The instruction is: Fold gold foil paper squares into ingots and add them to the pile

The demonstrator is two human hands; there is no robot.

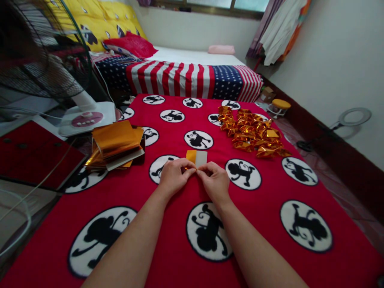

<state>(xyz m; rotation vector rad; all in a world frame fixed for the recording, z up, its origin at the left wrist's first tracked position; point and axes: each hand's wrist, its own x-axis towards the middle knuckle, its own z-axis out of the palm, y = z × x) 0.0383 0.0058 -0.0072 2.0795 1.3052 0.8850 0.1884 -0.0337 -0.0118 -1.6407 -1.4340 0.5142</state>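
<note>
A small sheet of foil paper (201, 157), gold on its left part and pale grey on its right, lies between my hands in the middle of the red cloth. My left hand (176, 174) pinches its near left edge with thumb and forefinger. On the near right edge, my right hand (214, 180) pinches too, and the fingertips of both hands almost meet. The near part of the sheet is mostly hidden by my fingers. To the left is a stack of gold foil sheets (115, 138). Several folded gold foil pieces (249, 130) stand in rows at the right.
The red cloth (258, 224) with monkey prints covers the table. A white fan (87, 116) stands at the left beside a red-topped box (39, 150). Beyond the table is a bed with a striped cover (180, 78). A yellow stool (281, 105) and ring light (355, 117) are at right.
</note>
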